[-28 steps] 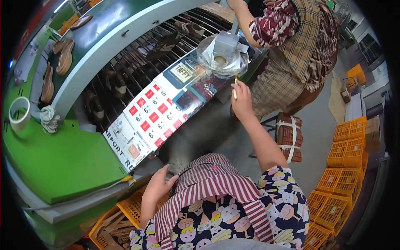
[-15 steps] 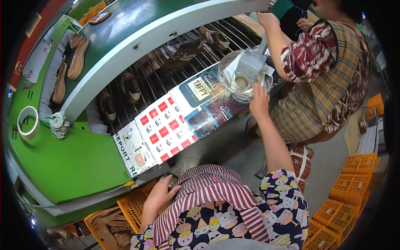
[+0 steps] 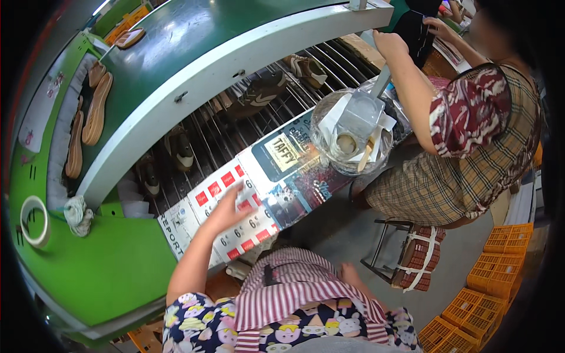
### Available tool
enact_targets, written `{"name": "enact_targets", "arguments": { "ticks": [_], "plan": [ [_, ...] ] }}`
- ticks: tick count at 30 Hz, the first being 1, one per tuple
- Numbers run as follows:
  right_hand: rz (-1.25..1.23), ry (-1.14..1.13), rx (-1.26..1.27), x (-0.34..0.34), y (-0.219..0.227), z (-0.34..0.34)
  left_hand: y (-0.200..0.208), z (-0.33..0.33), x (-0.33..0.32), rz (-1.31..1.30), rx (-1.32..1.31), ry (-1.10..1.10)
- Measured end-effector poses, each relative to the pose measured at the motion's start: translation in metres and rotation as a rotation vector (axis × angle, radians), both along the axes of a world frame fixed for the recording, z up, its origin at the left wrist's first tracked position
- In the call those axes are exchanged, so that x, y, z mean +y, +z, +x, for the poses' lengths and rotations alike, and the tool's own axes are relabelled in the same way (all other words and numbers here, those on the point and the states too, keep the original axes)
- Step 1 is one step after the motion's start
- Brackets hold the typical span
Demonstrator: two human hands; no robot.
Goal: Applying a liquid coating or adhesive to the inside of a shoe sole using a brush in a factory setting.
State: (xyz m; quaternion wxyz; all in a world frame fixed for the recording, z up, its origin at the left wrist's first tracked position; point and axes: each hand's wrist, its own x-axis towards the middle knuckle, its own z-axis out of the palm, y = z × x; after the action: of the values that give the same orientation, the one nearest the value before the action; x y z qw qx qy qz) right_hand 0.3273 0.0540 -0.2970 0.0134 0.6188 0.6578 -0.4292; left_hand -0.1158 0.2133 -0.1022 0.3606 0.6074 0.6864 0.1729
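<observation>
My left hand (image 3: 226, 213) reaches forward over a printed board (image 3: 288, 210), empty, with its fingers stretched out. My right hand (image 3: 352, 276) is drawn back beside my striped apron (image 3: 294, 273); its fingers are too small and partly hidden to read. At the far end of the board stands a plastic-wrapped pot (image 3: 381, 157), with a grey metal box-shaped piece (image 3: 360, 112) above it and a wooden-handled brush (image 3: 366, 156) resting in it. Beyond the board, several dark shoes with pale soles, among them one near shoe (image 3: 178, 150), sit on a rack of metal bars (image 3: 215, 126).
A white curved beam (image 3: 206, 82) arches over the rack. Soles (image 3: 96, 112), a tape roll (image 3: 35, 222) and a string bundle (image 3: 77, 216) lie left on the green bench (image 3: 112, 265). A co-worker (image 3: 471, 129) stands right, near a stool (image 3: 416, 259) and orange crates (image 3: 482, 306).
My right hand has left the pot and come back to my apron. The left hand has moved up and forward over the board. My view has shifted slightly.
</observation>
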Motion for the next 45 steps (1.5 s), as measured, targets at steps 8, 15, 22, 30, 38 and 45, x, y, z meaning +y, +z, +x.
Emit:
{"name": "enact_targets", "arguments": {
  "ticks": [8, 15, 22, 30, 38, 45],
  "plan": [
    [-0.195, -0.419, -0.130, -0.133, -0.067, 0.038, -0.037, -0.047, 0.304, 0.351, 0.036, 0.049],
    [-0.352, -0.534, -0.219, -0.106, -0.023, 0.007, -0.093, -0.068, 0.381, 0.469, 0.180, -0.082],
    [-0.364, -0.532, -0.210, -0.093, -0.011, -0.008, -0.047, -0.006, 0.318, 0.516, 0.137, 0.132],
    [-0.358, -0.479, -0.190, -0.082, -0.010, -0.023, -0.025, -0.014, 0.259, 0.736, 0.283, 0.070],
    [-0.313, -0.516, -0.166, -0.094, 0.009, -0.041, -0.086, -0.059, 0.310, 0.540, 0.153, -0.136],
    [-0.202, -0.653, -0.083, -0.123, 0.007, -0.051, -0.122, -0.050, 0.320, 0.542, 0.251, 0.047]
  ]
}}
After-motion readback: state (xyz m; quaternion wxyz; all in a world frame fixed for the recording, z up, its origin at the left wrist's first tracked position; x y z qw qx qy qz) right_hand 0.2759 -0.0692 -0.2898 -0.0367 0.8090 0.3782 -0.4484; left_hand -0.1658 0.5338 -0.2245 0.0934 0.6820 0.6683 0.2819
